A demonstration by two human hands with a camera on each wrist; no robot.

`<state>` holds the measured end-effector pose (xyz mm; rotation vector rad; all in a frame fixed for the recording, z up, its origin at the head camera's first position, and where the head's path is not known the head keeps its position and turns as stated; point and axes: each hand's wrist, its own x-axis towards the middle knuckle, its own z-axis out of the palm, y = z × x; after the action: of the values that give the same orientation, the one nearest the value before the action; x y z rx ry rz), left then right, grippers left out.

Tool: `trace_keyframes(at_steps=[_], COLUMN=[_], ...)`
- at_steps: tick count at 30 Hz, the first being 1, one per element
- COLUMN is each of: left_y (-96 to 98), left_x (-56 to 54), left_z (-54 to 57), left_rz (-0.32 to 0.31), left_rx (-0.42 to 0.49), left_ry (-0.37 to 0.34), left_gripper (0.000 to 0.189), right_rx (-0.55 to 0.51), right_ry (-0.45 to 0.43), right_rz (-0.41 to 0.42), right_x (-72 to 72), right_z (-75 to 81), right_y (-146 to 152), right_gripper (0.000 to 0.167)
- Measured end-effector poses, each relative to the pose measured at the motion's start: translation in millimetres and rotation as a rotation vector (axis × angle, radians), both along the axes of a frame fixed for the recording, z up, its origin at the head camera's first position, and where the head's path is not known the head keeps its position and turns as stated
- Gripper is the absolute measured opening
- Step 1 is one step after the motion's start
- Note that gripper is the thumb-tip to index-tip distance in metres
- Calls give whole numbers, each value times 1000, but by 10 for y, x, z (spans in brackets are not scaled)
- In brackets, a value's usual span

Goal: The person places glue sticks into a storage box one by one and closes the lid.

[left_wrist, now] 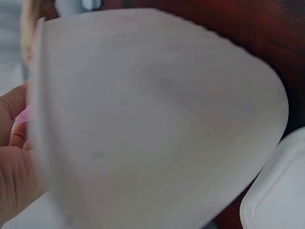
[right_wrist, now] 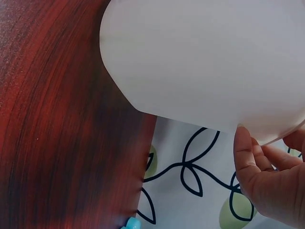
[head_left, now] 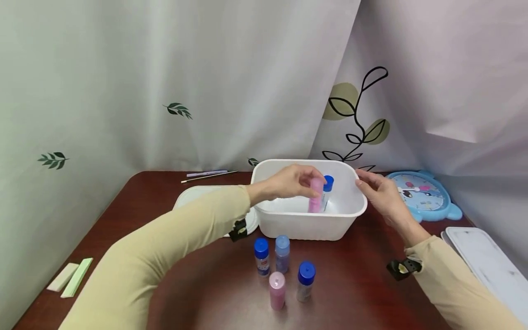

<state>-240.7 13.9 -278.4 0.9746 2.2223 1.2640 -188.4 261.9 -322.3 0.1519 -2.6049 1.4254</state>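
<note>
My left hand [head_left: 294,182] reaches over a white plastic bin [head_left: 305,225] and pinches a pink glue stick [head_left: 316,195], held upright inside it. Right beside that one, a blue-capped glue stick [head_left: 327,187] stands in the bin. At the bin's right end, my right hand [head_left: 381,195] grips the rim between thumb and fingers; the right wrist view shows the fingers [right_wrist: 245,148] at the bin's edge. In front of the bin stand a dark-blue-capped glue stick [head_left: 261,256], a light blue one [head_left: 282,254], a pink one [head_left: 277,291] and another blue-capped one [head_left: 305,280].
A white lid [head_left: 250,224] lies partly behind the bin's left side. Thin pens [head_left: 208,174] lie at the back edge. A blue animal-shaped clock [head_left: 426,195] and a white lidded box [head_left: 491,256] are on the right; pale green strips [head_left: 76,277] are at the left edge.
</note>
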Motion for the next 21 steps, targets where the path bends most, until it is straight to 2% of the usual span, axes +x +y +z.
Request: trace_keyframes(at_steps=[3, 6, 12, 18, 21], left_y=[111, 185, 246, 258, 236], left_x=[-2, 2, 19, 8, 4], left_z=[-99, -148, -201, -233, -203], left_rz=[-36, -53, -54, -60, -72], left_rx=[-47, -90, -188, -203, -211], left_ry=[12, 26, 43, 71, 94], left_gripper=[34, 34, 33, 36, 42], right_rx=[-7, -15, -26, -6, 2], right_ry=[0, 9, 14, 3, -2], right_rz=[1, 1, 7, -5, -10], right_x=[1, 4, 8, 2, 0], right_z=[-5, -3, 8, -4, -12], right_y=[-14, -19, -28, -20, -17], right_gripper=[50, 50, 50, 51, 51])
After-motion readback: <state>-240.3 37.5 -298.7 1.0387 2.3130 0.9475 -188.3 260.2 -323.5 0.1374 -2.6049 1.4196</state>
